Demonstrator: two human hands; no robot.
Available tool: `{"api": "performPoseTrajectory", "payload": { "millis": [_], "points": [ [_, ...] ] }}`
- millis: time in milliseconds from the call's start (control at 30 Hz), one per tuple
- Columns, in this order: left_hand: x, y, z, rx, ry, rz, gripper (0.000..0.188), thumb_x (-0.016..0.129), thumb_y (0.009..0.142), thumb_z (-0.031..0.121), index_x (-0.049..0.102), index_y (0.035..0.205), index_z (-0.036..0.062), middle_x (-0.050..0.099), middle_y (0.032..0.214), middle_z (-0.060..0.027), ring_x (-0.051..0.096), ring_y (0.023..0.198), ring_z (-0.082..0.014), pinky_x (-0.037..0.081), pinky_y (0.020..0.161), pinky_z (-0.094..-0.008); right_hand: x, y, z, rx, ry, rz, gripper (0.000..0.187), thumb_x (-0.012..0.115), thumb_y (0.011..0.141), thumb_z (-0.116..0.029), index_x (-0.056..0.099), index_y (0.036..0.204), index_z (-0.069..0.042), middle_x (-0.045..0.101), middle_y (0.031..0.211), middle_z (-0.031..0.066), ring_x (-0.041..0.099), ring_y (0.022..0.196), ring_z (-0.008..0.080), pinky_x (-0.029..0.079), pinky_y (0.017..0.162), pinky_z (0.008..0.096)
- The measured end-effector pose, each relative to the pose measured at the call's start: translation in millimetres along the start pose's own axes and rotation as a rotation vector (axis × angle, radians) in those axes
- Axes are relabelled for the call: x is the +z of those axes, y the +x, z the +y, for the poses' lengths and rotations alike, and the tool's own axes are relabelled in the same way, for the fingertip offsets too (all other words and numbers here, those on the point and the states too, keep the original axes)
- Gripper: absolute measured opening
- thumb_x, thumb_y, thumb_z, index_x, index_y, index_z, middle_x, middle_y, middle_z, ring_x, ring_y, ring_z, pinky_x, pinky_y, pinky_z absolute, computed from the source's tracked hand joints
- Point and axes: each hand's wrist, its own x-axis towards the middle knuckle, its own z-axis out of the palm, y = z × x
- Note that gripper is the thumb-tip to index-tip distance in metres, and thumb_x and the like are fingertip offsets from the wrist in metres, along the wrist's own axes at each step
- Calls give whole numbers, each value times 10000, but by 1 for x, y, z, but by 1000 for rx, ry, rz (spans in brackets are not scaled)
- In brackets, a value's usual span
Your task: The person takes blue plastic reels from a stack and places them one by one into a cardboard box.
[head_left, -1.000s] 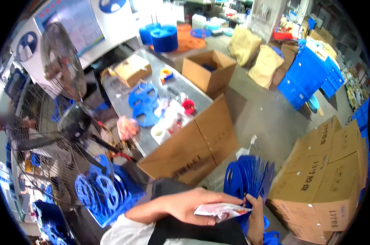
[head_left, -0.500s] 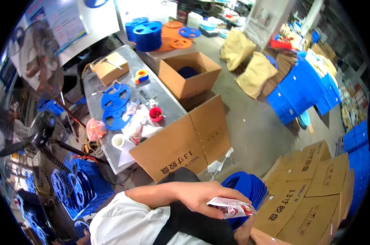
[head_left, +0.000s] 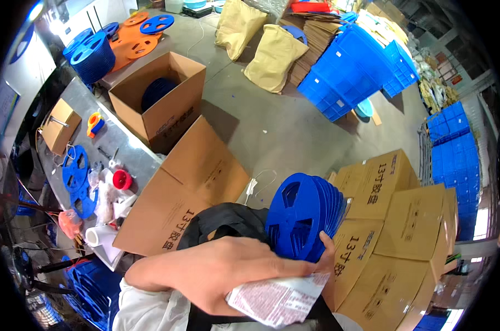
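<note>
A stack of several blue plastic reels [head_left: 302, 216] stands on edge close in front of me. My right hand [head_left: 326, 251] grips its lower right edge; only the fingers show. My left hand [head_left: 244, 274] reaches across from the left, its fingertips against the bottom of the stack. It holds a white printed packet [head_left: 277, 299] underneath. A black bag or garment [head_left: 225, 220] lies just behind my left forearm.
An open carton [head_left: 172, 105] with blue reels inside stands by a steel table [head_left: 123, 149] that carries blue reels [head_left: 76, 171] and a red roll [head_left: 121, 179]. A large carton [head_left: 189, 193] leans near me. Stacked cartons [head_left: 404, 220] rise at the right. Blue crates [head_left: 360, 71] and yellow sacks [head_left: 272, 55] stand behind.
The view has swung right and away from the table. The blue reel stack has come up closer, and my left hand with the packet has moved against its lower edge.
</note>
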Motion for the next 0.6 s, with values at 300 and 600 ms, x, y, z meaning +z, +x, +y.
{"api": "performPoseTrajectory", "payload": {
  "millis": [300,600],
  "points": [
    [-75,136,-76,-32,289,281,449,576,830,170,575,1227,-39,657,1003,-139,623,781,-231,450,652,-315,4,227,-110,212,-275,-32,292,613,798,-176,580,1051,-34,614,791,54,592,669,152,491,617,275],
    [-164,250,-119,-82,295,529,485,659,812,164,558,1246,-27,645,1038,-167,622,826,-274,477,721,-350,118,407,-234,274,-737,-399,298,666,761,-175,583,989,-2,586,741,67,543,594,141,457,553,246]
  ]
}}
